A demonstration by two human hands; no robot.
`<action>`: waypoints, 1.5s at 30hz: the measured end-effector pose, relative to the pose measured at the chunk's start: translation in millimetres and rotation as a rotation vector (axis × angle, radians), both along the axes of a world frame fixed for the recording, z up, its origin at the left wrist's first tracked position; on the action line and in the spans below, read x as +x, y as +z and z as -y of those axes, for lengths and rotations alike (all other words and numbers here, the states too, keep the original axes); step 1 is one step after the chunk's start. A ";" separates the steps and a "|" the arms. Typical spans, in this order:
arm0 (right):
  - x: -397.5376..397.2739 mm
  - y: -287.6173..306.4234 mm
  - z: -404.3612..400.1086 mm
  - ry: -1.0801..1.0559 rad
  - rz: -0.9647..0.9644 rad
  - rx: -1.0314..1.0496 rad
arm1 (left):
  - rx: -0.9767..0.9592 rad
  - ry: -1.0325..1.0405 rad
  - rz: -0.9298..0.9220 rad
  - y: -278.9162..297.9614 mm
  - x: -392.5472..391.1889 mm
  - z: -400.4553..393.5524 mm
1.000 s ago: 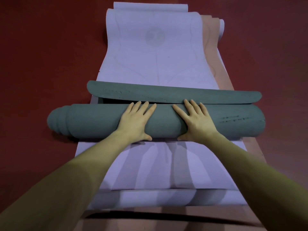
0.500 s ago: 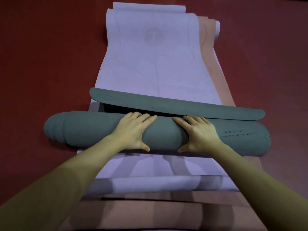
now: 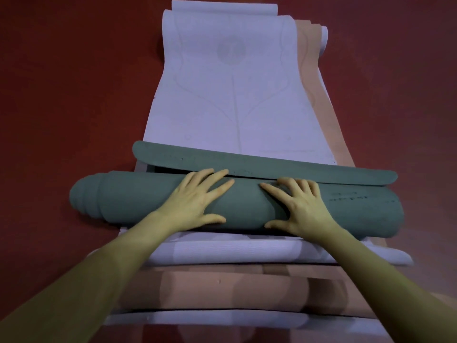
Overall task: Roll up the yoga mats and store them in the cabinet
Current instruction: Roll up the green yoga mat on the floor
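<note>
Hands flat on green roll

Left hand (image 3: 195, 204) and right hand (image 3: 300, 207), fingers spread wide and straight, pressing on thick rolled dark green foam yoga mat (image 3: 138, 199). Roll lying across flat pale lilac yoga mat (image 3: 230, 95), over peach-coloured mat (image 3: 314, 78), on dark red floor (image 3: 74, 82). Short green flap (image 3: 247, 160) not yet rolled in.
</note>
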State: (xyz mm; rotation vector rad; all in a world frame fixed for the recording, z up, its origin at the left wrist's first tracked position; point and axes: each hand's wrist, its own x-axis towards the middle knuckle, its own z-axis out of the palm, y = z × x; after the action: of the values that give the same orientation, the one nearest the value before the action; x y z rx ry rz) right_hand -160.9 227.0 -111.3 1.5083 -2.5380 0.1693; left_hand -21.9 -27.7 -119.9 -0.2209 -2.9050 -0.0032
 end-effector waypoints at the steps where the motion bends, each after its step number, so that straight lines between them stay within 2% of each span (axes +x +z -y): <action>1: -2.0 -2.9 -1.0 -0.026 -0.017 -0.046 | -0.002 0.032 -0.014 -0.7 -1.4 0.0; 6: -3.0 -10.9 20.2 -0.263 -0.151 -0.216 | 0.048 0.324 -0.008 4.1 -25.2 -11.6; 8: -4.4 -8.6 30.5 -0.300 -0.153 -0.240 | 0.104 0.366 0.007 9.4 -36.3 -14.2; 10: -8.2 -12.9 35.0 -0.284 -0.119 -0.209 | 0.139 0.338 0.082 10.5 -42.2 -18.4; 13: -21.3 -14.7 40.1 -0.253 0.014 -0.077 | 0.057 0.321 0.197 5.4 -48.6 -23.5; 17: -55.1 -5.1 60.7 -0.291 0.168 0.001 | 0.036 0.299 0.219 7.3 -65.7 -13.6; 22: -52.1 -25.8 80.3 -0.402 -0.017 -0.115 | -0.002 0.277 0.265 10.6 -81.0 -3.5; 25: -58.3 -26.4 73.2 -0.318 -0.069 -0.157 | -0.070 0.258 0.325 13.7 -91.8 2.6; 28: -67.9 -21.9 59.1 -0.227 -0.057 -0.012 | -0.061 0.264 0.349 18.6 -102.6 11.8; 31: -74.5 -7.9 67.0 -0.275 -0.026 0.231 | -0.094 0.290 0.359 20.5 -114.1 11.1; 34: -86.4 0.0 75.1 -0.269 -0.014 0.323 | -0.147 0.335 0.384 21.5 -123.7 7.2; 37: -94.8 1.5 76.9 -0.250 -0.017 0.328 | -0.201 0.322 0.379 18.7 -130.1 9.7; 40: -102.0 6.8 79.9 -0.224 0.014 0.320 | -0.166 0.323 0.395 22.7 -135.6 14.6; 45: -103.0 2.9 76.1 -0.206 0.022 0.175 | -0.155 0.291 0.338 22.2 -131.5 17.1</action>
State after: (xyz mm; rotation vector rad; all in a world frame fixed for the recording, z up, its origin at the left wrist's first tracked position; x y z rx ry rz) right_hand -263.9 151.0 -108.4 1.2933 -2.7664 -0.0671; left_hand -153.4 -44.8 -97.7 0.1996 -3.2472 0.2575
